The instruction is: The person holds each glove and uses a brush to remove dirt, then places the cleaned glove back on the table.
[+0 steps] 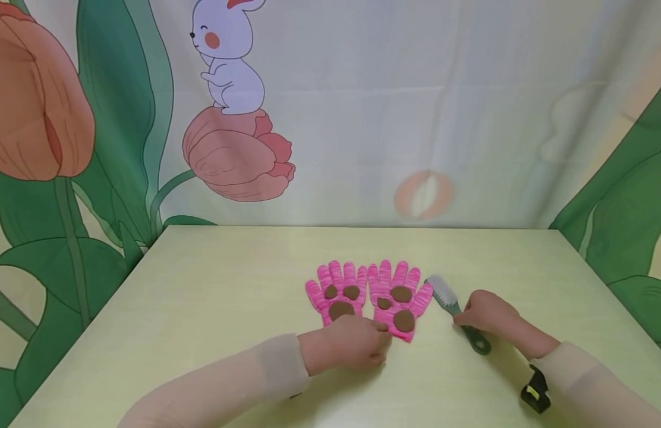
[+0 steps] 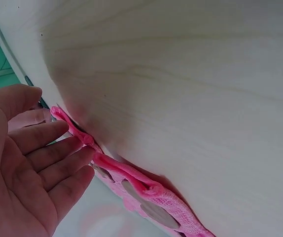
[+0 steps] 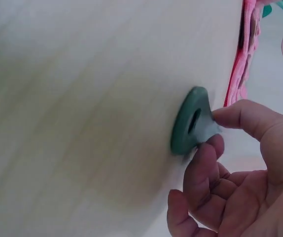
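Two pink knitted gloves with brown paw patches lie side by side on the table, fingers pointing away from me. My left hand [image 1: 354, 342] reaches over the cuff of the left glove [image 1: 334, 297]; its fingertips touch the cuff edge of the right glove [image 1: 401, 294]. In the left wrist view the fingers of that hand [image 2: 43, 163] are loosely extended at the cuffs. Right of the gloves, my right hand [image 1: 490, 312] pinches the handle of a dark green brush [image 1: 444, 296]. Its pale bristles are close to the right glove, and the holed handle end [image 3: 182, 129] points towards me.
The pale wooden table [image 1: 202, 285] reaches back to a printed curtain [image 1: 362, 119] with a rabbit and tulips. A black strap with a small device [image 1: 536, 391] hangs at my right wrist.
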`<action>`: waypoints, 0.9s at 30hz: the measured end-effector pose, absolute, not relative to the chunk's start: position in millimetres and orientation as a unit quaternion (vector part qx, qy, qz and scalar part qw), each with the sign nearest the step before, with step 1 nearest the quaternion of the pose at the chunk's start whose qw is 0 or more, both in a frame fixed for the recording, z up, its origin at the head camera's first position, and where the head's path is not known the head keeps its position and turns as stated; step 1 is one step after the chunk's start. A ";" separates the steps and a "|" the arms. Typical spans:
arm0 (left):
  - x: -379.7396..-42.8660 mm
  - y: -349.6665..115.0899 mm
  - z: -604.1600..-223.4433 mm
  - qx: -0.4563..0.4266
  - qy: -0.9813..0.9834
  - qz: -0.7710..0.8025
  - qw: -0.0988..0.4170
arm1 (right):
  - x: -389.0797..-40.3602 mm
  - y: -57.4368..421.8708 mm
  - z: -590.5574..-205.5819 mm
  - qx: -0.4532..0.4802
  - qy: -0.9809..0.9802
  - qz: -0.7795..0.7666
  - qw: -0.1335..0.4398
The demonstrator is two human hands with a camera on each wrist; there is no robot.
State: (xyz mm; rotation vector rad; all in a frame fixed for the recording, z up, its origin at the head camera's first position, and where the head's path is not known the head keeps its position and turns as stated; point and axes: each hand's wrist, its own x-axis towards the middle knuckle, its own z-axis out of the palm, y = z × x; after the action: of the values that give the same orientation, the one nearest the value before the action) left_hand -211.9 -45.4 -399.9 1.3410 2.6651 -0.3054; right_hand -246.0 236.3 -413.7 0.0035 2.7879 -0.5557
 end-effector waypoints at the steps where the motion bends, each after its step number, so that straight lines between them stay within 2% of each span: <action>1: -211.9 -45.4 -399.8 0.445 0.887 -0.102 0.072 | -246.8 237.9 -413.7 -0.002 0.969 -0.194 0.150; 5: -212.8 -45.0 -400.6 0.443 0.887 -0.106 0.070 | -250.5 243.8 -413.5 -0.006 0.964 -0.208 0.164; 10: -214.6 -43.8 -401.0 0.428 0.893 -0.106 0.091 | -254.0 247.1 -411.0 -0.006 0.954 -0.229 0.194; 17: -213.2 -40.1 -404.1 0.392 0.906 -0.107 0.118 | -250.0 248.6 -408.9 -0.035 0.914 -0.339 0.222; 22: -210.9 -39.8 -404.7 0.396 0.905 -0.109 0.110 | -240.0 246.9 -407.5 -0.094 0.893 -0.410 0.160; 27: -209.8 -40.8 -404.6 0.396 0.907 -0.102 0.103 | -224.4 243.0 -403.7 -0.169 0.892 -0.405 0.104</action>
State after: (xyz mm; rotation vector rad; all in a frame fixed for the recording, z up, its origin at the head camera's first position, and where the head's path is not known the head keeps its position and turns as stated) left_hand -209.8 -40.8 -404.6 1.1698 2.6763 -0.2997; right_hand -224.4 243.0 -403.7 -0.4979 2.6317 -1.1945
